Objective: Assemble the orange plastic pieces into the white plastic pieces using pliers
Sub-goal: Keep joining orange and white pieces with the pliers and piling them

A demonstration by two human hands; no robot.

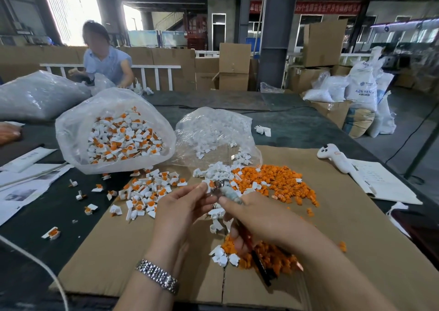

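My left hand [183, 206] pinches a white plastic piece [209, 185] with an orange insert between thumb and fingertips. My right hand [259, 218] grips the pliers [228, 193], whose metal jaws close on that piece; the dark handles stick out below my palm. A heap of loose orange pieces [275, 180] lies on the cardboard sheet [118, 251] just beyond my hands, and another orange heap [268, 256] lies under my right wrist. Loose white pieces [218, 170] spill from a clear bag. Assembled white-and-orange pieces [145, 191] lie scattered to the left.
An open clear bag [114, 132] of assembled pieces stands at the back left, and a bag of white pieces [213, 130] behind the heaps. A white handheld device [337, 158] and papers [384, 182] lie right. Another person [107, 58] works across the table. A white cable [35, 260] crosses the left.
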